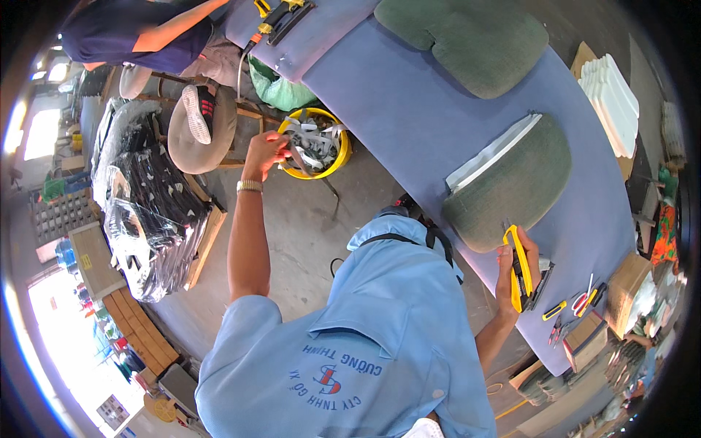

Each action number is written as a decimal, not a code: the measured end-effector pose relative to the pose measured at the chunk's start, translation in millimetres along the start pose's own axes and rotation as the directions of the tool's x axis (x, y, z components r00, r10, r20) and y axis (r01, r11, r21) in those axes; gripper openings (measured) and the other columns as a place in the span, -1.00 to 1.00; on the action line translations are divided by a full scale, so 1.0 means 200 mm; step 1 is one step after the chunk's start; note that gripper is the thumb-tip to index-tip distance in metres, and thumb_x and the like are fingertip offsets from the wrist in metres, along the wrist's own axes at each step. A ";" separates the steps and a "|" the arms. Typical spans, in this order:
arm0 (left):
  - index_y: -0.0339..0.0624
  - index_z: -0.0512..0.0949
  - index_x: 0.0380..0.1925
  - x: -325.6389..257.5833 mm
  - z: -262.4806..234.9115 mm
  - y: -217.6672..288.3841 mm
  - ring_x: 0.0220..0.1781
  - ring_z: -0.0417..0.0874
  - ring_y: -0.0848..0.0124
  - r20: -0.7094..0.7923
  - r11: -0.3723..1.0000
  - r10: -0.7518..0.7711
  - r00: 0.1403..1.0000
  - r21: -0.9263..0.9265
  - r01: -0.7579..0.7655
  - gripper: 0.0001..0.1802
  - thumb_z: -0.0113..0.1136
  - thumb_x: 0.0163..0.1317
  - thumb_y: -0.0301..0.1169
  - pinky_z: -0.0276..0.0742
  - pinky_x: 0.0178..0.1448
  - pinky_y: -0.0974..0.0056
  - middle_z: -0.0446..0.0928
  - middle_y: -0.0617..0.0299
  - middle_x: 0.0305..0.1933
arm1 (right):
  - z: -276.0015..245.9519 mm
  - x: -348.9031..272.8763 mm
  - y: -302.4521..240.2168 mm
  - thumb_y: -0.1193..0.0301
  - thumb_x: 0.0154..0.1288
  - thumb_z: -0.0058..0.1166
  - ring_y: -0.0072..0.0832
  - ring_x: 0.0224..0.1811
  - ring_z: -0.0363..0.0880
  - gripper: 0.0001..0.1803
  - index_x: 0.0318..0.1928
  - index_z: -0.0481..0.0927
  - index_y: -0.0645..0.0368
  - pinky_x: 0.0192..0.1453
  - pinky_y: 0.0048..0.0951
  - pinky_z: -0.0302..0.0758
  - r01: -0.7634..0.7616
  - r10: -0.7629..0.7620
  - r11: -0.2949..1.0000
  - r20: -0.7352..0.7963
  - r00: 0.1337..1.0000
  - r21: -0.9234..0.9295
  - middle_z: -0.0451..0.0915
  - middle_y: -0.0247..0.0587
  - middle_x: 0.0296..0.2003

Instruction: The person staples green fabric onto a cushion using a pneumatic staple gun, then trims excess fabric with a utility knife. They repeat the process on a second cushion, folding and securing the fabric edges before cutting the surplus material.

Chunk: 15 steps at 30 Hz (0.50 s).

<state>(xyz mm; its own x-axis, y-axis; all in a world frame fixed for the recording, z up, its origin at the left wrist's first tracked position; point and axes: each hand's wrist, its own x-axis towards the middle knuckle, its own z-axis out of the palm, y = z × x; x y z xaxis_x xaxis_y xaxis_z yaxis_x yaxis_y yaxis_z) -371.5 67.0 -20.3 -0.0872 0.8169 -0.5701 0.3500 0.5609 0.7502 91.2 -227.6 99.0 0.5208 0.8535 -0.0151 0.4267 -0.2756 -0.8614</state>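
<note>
My left hand (266,155) is closed at the rim of a yellow bucket (346,155), pinching a grey-brown strip (298,159) that seems to hang over the rim. Pale scraps of strip material (318,140) fill the bucket. On the right, my right hand (520,266) grips a yellow and black hand tool (520,271) with a narrow dark tip; its exact kind is unclear. This tip is by the lower edge of a green padded seat cushion (517,191) on the blue table. A white strip (493,155) lies along the cushion's straight side.
Another green cushion (475,45) lies on the blue table (387,95). A yellow-black stapler (281,20) lies at the top. Scissors (583,302) and a yellow cutter (554,311) sit lower right. Plastic-wrapped dark stacks (150,212) stand left; a person (139,36) is at upper left.
</note>
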 end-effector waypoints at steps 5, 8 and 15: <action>-0.33 0.67 -0.18 0.42 -0.23 -0.44 -0.37 0.79 0.37 -0.221 0.966 -0.241 0.945 -0.148 0.212 -0.86 0.26 0.40 -0.47 0.76 -0.35 0.30 0.72 0.15 -0.33 | -0.06 -0.01 0.01 0.47 0.52 0.17 -0.52 -0.15 0.66 -0.60 0.28 0.57 0.35 -0.02 -0.52 0.59 0.014 -0.014 0.997 -0.011 1.000 -0.080 0.71 -0.07 -0.04; -0.33 0.66 -0.15 0.53 -0.22 -0.60 -0.40 0.79 0.33 -0.241 0.929 -0.334 0.911 -0.244 0.277 -0.86 0.25 0.40 -0.46 0.78 -0.39 0.27 0.72 0.12 -0.31 | -0.08 -0.07 0.02 0.45 0.52 0.19 -0.54 -0.16 0.66 -0.60 0.28 0.57 0.33 -0.03 -0.53 0.59 -0.066 0.063 0.995 -0.034 0.997 -0.078 0.70 -0.08 -0.04; -0.24 0.64 -0.09 0.40 0.41 -0.91 -0.37 0.77 0.31 0.058 0.893 -0.169 0.984 -0.414 0.178 -0.84 0.15 0.44 -0.45 0.67 -0.33 0.29 0.70 0.17 -0.26 | -0.11 -0.18 0.11 0.45 0.50 0.22 -0.50 -0.10 0.67 -0.60 0.26 0.59 0.33 0.03 -0.49 0.60 -0.172 0.164 0.979 -0.075 0.984 -0.110 0.70 -0.06 -0.03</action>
<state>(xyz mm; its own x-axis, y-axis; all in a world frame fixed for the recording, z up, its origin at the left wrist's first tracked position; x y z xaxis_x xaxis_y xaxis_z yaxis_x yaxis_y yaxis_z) -365.7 19.7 -230.1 -0.0912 0.7010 -0.7073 -0.0894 0.7016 0.7069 97.9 -274.6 91.6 0.6380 0.7610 -0.1178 0.4098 -0.4650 -0.7848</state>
